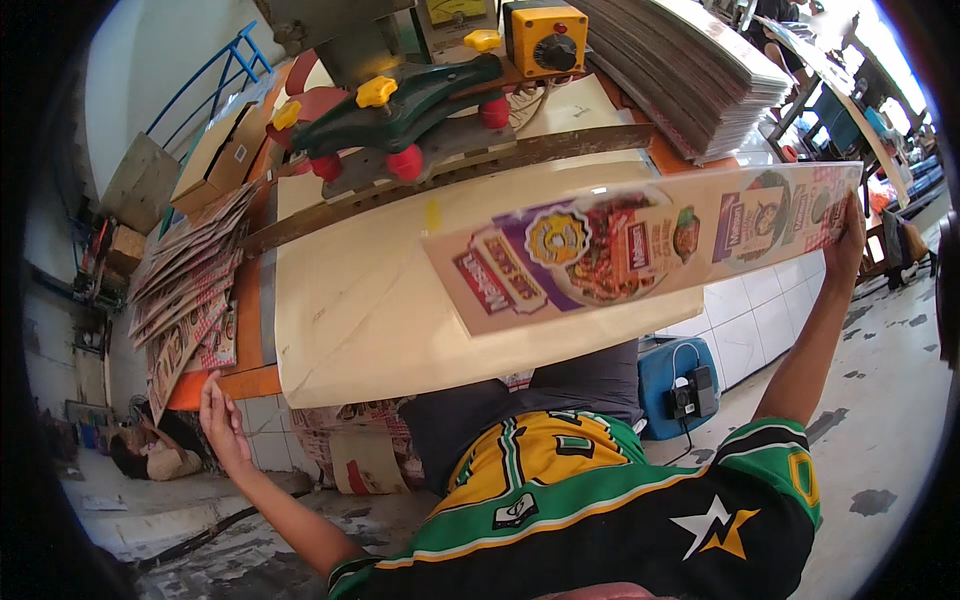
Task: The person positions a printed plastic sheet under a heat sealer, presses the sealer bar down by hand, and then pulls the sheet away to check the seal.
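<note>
My right hand grips the right end of a long printed sheet, glossy with food pictures on a cream ground. The sheet is tilted, its left part over a cream board on the bench. My left hand is at the bench's front left edge, fingers apart and holding nothing. Just beyond it lies a loose, fanned pile of printed sheets. Beyond the cream board stands a machine with a dark green press head, yellow knobs, red pads and a long metal bar.
A tall stack of flat sheets stands at the back right, beside a yellow control box with a black dial. An open cardboard box sits behind the left pile. Below the bench is a blue container with a black plug adapter. Another person is at the far left.
</note>
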A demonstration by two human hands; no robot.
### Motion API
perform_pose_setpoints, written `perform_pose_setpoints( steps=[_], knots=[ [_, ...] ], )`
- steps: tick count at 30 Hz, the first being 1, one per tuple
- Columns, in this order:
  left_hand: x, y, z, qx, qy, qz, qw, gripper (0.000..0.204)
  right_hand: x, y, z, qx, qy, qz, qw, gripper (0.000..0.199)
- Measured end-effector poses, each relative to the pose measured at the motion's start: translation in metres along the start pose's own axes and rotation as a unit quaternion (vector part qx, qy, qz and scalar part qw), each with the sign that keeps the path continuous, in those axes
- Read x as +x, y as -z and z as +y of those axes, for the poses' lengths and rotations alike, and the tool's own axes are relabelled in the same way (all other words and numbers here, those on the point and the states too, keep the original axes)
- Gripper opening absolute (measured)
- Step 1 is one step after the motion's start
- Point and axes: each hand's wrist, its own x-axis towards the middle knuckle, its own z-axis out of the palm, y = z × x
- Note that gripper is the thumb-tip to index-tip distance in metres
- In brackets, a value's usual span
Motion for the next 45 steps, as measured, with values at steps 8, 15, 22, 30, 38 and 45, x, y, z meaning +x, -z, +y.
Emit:
perform_pose_setpoints(
  steps=[8, 15, 22, 30, 38, 45],
  knots=[
    [-0.033, -0.145, 0.035, 0.119, -0.074, -0.208, 0.968, 0.029, -0.018, -0.041, -0.002, -0.034, 0.010, 0.049, 0.998, 0.046],
    [-0.054, -0.281, 0.024, 0.011, -0.085, -0.273, 0.958, 0.049, -0.018, -0.040, -0.007, -0.029, 0.041, 0.016, 0.999, 0.045],
    [-0.054, -0.301, 0.000, 0.099, -0.076, -0.307, 0.944, 0.023, -0.026, -0.039, -0.018, -0.051, 0.076, 0.040, 0.995, 0.048],
    [-0.056, -0.253, 0.031, 0.112, -0.115, -0.315, 0.936, 0.025, -0.041, -0.013, -0.015, -0.072, 0.075, 0.078, 0.992, 0.051],
    [-0.089, -0.263, 0.056, 0.125, -0.223, -0.259, 0.931, 0.031, -0.053, -0.015, -0.032, -0.018, 0.099, 0.032, 0.994, 0.052],
    [0.005, -0.179, 0.029, -0.180, -0.128, 0.074, 0.973, 0.032, -0.048, 0.035, -0.057, -0.276, 0.195, 0.073, 0.939, 0.058]
  ],
)
